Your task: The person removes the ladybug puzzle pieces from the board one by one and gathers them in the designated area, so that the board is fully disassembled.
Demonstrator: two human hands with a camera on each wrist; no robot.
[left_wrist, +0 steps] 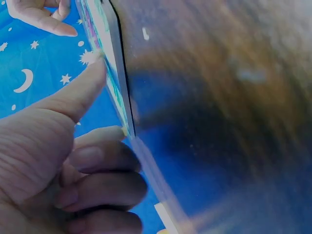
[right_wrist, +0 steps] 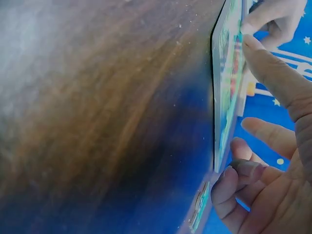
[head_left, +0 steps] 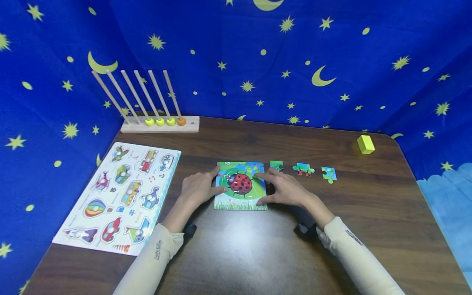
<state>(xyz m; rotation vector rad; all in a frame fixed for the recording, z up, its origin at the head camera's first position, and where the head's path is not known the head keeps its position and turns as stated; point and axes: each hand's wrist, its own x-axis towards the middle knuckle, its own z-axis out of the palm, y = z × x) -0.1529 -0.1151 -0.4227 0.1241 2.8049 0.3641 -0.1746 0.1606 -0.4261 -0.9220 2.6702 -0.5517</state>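
Note:
A square ladybug jigsaw puzzle [head_left: 240,184] lies flat on the wooden table in the head view, between both hands. At its left side is my left hand [head_left: 198,186], thumb reaching onto the picture and index finger at the upper left corner. In the left wrist view the other fingers [left_wrist: 105,187] bend beside the board's edge. My right hand [head_left: 285,188] touches the right side, its thumb over the lower right and its index finger above the picture. A dark gap shows in the puzzle by that hand. One loose puzzle piece [head_left: 276,165] lies just beyond the right hand, partly covered.
Two more puzzle pieces, a red-and-blue one [head_left: 304,169] and a green-blue one [head_left: 329,174], lie to the right. A white vehicle peg board [head_left: 121,196] fills the left. Behind it stands a wooden rod stand [head_left: 191,124] with beads. A yellow block [head_left: 366,144] sits back right.

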